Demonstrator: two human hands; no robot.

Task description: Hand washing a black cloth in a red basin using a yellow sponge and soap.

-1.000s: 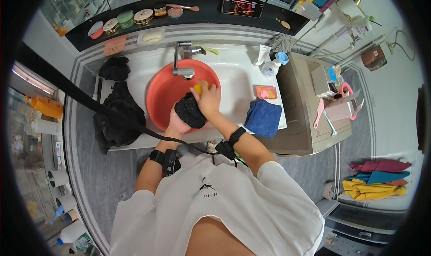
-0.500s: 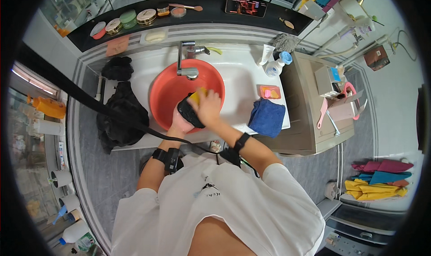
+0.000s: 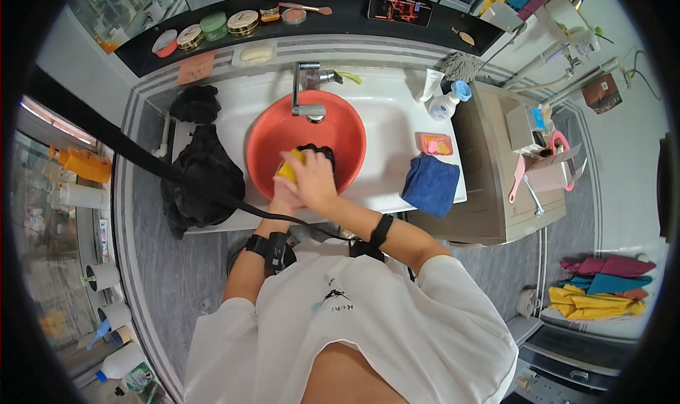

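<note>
Looking down from the head camera, I see both of my hands meeting inside the red basin [image 3: 269, 138], which sits in the white sink [image 3: 397, 124] just above the middle of the frame, under the chrome tap [image 3: 306, 96]. My right hand [image 3: 312, 181] lies over the lower edge of the basin, its grip closed around a yellow sponge [image 3: 289, 169] whose corner shows at the hand's upper left. The sponge presses against a black cloth [image 3: 320, 153] lying in the basin just above the hand. My left hand [image 3: 282, 200] is mostly hidden beneath the right one at the basin's lower rim; I cannot tell whether its grip is closed or on what.

To the left of the basin, a heap of black clothes [image 3: 202, 181] hangs over the edge of the table, with a smaller black bundle [image 3: 195, 103] above it. To the right, a folded blue cloth [image 3: 432, 184] hangs over the table's lower right edge, and a small pink soap dish [image 3: 435, 145] sits just above it. A white and blue bottle [image 3: 448, 103] stands near the sink's upper right corner. Along the dark shelf [image 3: 340, 23] at the top of the frame stand several round jars [image 3: 212, 28], and a phone [image 3: 400, 8] lies at its right part. At the lower right of the frame, yellow, teal and magenta fabrics [image 3: 602, 287] lie in a pile.
</note>
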